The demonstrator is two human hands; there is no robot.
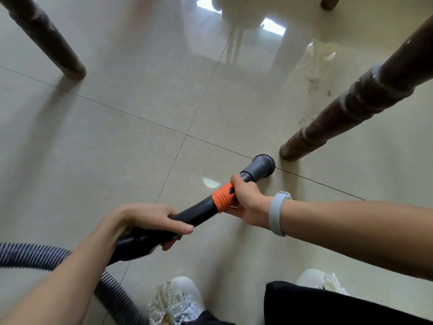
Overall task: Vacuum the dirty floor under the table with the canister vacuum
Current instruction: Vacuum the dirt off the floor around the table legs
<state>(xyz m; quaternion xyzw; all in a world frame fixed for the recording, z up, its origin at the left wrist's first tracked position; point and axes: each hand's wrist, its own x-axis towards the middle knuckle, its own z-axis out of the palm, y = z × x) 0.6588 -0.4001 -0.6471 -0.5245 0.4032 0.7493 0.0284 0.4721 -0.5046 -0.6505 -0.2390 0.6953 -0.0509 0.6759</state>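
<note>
A black vacuum wand (199,213) with an orange collar (223,195) slants across the glossy beige tile floor (117,141). Its round grey nozzle (263,164) sits on the floor right beside the foot of a dark wooden table leg (351,106). My right hand (248,202), with a grey wristband, grips the wand just past the orange collar. My left hand (150,221) grips the thick black handle end, where a ribbed grey hose (35,256) joins and curves down to the left. Dark dirt specks (315,86) lie on the tiles beyond that table leg.
Another dark table leg (46,41) stands at the upper left, and a third foot (330,2) shows at the top right. A pale smear or wet patch (321,55) lies near the specks. My white beaded shoes (178,301) are at the bottom edge.
</note>
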